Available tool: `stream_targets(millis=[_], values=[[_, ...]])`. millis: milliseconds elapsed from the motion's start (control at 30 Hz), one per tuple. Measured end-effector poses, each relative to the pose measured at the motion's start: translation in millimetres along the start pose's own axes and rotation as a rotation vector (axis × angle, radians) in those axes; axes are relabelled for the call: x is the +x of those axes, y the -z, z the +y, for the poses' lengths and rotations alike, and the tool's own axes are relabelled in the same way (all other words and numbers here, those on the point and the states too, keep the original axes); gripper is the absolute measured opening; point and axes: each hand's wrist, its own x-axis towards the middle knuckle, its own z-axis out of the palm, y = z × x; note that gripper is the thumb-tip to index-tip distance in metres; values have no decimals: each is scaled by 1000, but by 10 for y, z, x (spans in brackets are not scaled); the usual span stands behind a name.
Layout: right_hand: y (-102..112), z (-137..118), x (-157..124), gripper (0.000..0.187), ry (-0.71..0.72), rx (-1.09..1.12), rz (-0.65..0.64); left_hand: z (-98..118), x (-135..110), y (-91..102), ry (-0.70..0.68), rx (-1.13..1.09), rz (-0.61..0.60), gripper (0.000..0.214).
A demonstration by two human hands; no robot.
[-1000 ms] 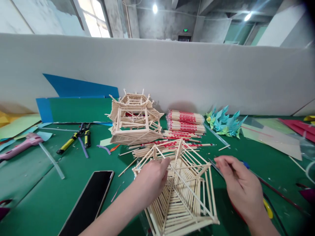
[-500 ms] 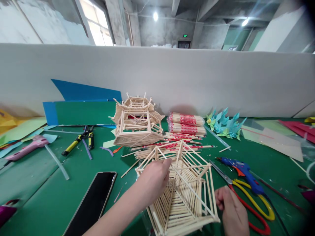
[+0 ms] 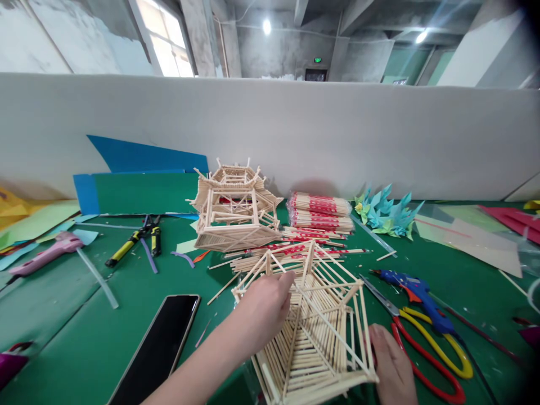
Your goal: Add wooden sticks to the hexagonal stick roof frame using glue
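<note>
A frame of thin wooden sticks (image 3: 312, 337) with a slatted floor stands in front of me. Over its far left part, my left hand (image 3: 268, 301) is closed, its fingertips pinched on a long wooden stick (image 3: 323, 318) that slants across the frame's open top. My right hand (image 3: 391, 360) is at the frame's right side, against the corner posts, its fingers curled and partly hidden behind them. Red-and-yellow-handled scissors (image 3: 422, 337) lie just right of that hand, beside a blue glue gun (image 3: 415, 292).
A second stick-built model (image 3: 236, 214) stands behind, with wrapped stick bundles (image 3: 320, 212) and loose sticks (image 3: 261, 261). A phone (image 3: 162, 343), yellow-black pliers (image 3: 137, 242) and a pink glue gun (image 3: 53, 256) lie left. Folded blue paper pieces (image 3: 388, 211) sit back right, before a white partition (image 3: 270, 129).
My right hand has moved slightly left, from beside the frame to up against its right corner posts. My left hand and the frame have stayed in place.
</note>
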Motion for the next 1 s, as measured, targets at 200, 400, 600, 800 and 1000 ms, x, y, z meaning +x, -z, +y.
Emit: stream_targets(millis=[200, 400, 600, 800, 1000], values=[[-12, 88, 9, 42, -65, 79, -25, -11, 2, -17, 1, 2, -14, 27], [-27, 127, 12, 39, -77, 99, -48, -21, 10, -19, -1, -2, -23, 28], [-39, 113, -11, 38, -98, 118, -58, -9, 8, -19, 2, -6, -25, 27], [-62, 84, -46, 35, -127, 145, -57, -15, 11, -17, 5, -8, -24, 26], [-21, 135, -19, 35, -157, 114, -104, -17, 8, -15, 6, -4, -34, 29]])
